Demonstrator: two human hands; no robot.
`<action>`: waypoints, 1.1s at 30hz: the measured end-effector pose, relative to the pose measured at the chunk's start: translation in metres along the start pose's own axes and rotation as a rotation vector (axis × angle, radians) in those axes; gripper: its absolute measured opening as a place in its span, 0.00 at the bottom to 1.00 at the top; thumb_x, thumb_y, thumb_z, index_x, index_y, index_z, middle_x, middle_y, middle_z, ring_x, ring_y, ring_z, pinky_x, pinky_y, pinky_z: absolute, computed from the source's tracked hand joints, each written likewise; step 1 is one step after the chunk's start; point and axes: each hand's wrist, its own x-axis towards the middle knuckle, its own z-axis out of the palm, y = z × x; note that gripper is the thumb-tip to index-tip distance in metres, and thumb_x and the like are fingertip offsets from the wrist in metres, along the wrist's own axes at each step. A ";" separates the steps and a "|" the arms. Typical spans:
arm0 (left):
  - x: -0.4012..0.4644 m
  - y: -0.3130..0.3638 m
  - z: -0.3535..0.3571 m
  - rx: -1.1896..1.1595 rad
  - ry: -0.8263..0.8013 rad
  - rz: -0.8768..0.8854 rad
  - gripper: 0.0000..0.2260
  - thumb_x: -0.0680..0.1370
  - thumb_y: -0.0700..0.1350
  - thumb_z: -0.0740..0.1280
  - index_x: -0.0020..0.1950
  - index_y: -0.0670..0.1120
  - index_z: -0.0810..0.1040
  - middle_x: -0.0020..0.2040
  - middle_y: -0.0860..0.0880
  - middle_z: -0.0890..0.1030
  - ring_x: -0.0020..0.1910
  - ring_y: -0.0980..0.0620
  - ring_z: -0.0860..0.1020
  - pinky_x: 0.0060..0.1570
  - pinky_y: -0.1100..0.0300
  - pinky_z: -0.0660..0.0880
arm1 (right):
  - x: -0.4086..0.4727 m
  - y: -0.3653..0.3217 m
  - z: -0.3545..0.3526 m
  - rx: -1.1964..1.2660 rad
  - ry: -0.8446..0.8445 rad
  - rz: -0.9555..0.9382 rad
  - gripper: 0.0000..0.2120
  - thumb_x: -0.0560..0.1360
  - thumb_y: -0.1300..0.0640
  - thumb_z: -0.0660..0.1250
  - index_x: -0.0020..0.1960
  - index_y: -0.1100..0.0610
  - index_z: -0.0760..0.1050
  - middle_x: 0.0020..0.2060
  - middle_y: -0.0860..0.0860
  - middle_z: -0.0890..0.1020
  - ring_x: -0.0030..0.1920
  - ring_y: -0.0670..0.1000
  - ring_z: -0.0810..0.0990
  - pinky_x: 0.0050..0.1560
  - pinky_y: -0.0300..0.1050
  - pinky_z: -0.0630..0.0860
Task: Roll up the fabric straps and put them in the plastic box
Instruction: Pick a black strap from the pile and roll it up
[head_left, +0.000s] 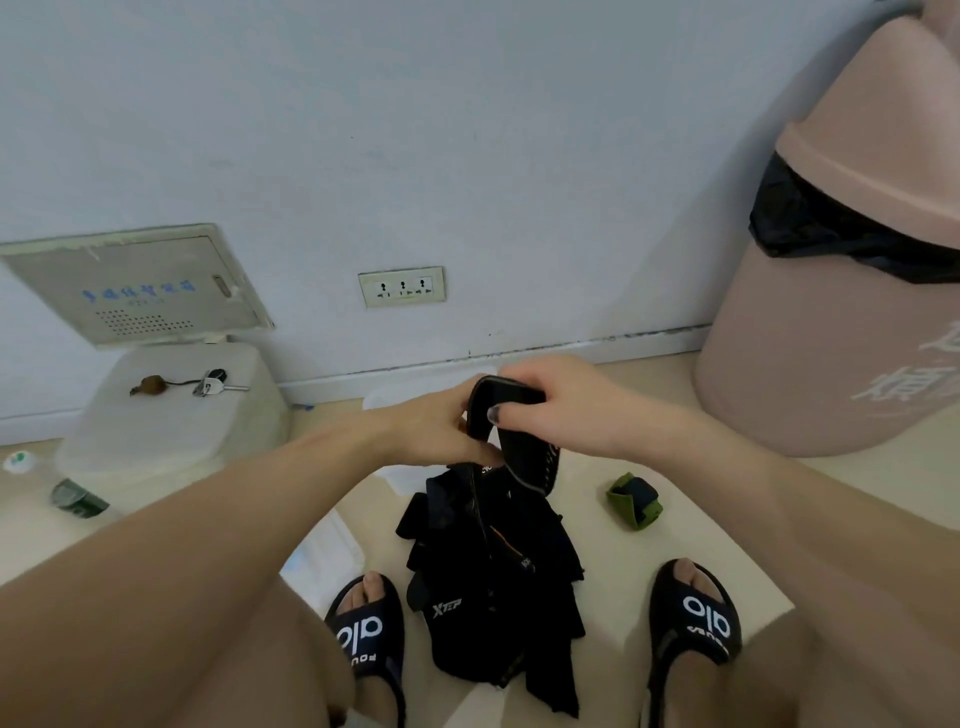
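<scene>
Both hands hold one black fabric strap up above the floor. My right hand grips its curled top end, thumb on the front. My left hand pinches the strap just below, on its left side. The strap's free end hangs down toward a heap of black straps on the floor between my feet. A rolled green and black strap lies on the floor to the right. A clear plastic box sits behind my hands near the wall, mostly hidden.
A pink bin with a black liner stands at the right. A white box with keys on top stands left by the wall. My slippered feet flank the heap. A wall socket is behind.
</scene>
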 end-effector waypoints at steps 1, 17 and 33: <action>0.004 0.003 0.003 0.028 0.002 -0.004 0.12 0.78 0.47 0.72 0.58 0.59 0.74 0.56 0.51 0.81 0.56 0.51 0.80 0.59 0.56 0.76 | 0.000 0.001 0.002 -0.029 -0.001 -0.015 0.08 0.78 0.56 0.68 0.41 0.57 0.76 0.33 0.45 0.76 0.35 0.46 0.75 0.38 0.44 0.70; 0.004 -0.015 0.005 0.233 -0.140 -0.249 0.18 0.82 0.40 0.58 0.70 0.51 0.75 0.66 0.49 0.79 0.67 0.47 0.75 0.68 0.53 0.71 | 0.010 0.013 -0.027 -0.414 0.409 -0.005 0.07 0.80 0.58 0.59 0.50 0.58 0.75 0.38 0.54 0.79 0.41 0.61 0.78 0.41 0.52 0.75; 0.001 0.013 0.001 -0.604 0.229 -0.100 0.07 0.83 0.46 0.64 0.50 0.47 0.80 0.47 0.48 0.87 0.50 0.45 0.85 0.55 0.52 0.81 | -0.020 0.020 -0.002 -0.423 -0.075 0.180 0.04 0.79 0.54 0.66 0.50 0.55 0.75 0.44 0.51 0.79 0.46 0.55 0.76 0.37 0.45 0.67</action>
